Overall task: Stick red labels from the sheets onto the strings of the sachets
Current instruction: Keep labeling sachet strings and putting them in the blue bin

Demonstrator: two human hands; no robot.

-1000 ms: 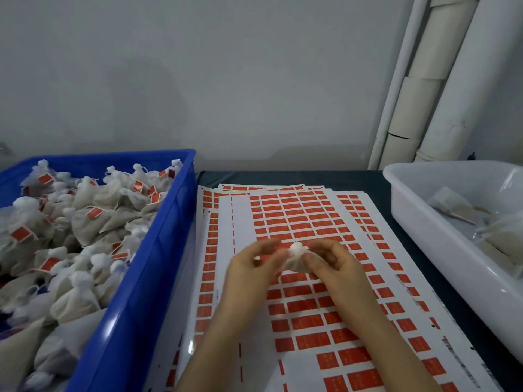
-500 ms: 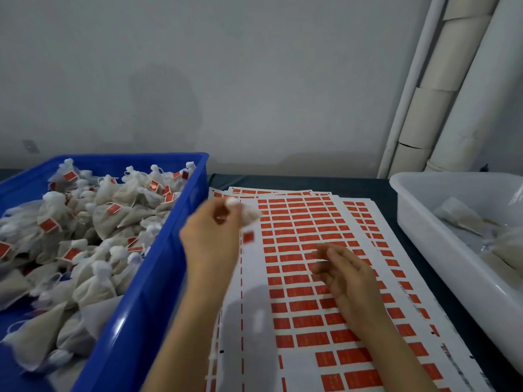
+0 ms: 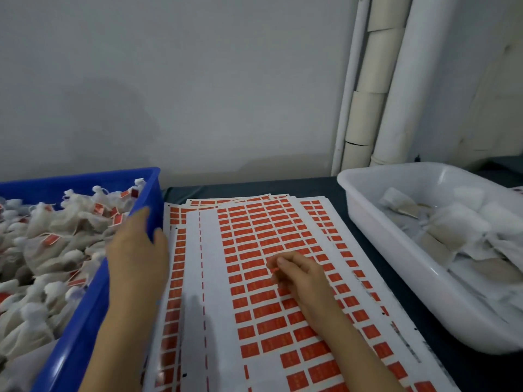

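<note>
Sheets of red labels cover the dark surface between a blue crate of tagged sachets and a white tub. The left hand hangs relaxed over the crate's rim. The right hand has curled fingertips on a label; I cannot tell whether it grips.

Red label sheets flat (overlapping), tagged sachets heaped

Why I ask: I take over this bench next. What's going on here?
One person works bare-handed. Their left hand hovers, fingers relaxed, over the rim of the blue crate, which is heaped with labelled sachets. Their right hand rests on the top label sheet, its fingertips pinching a red label, seemingly to peel it. The white tub at the right holds plain sachets.
</note>
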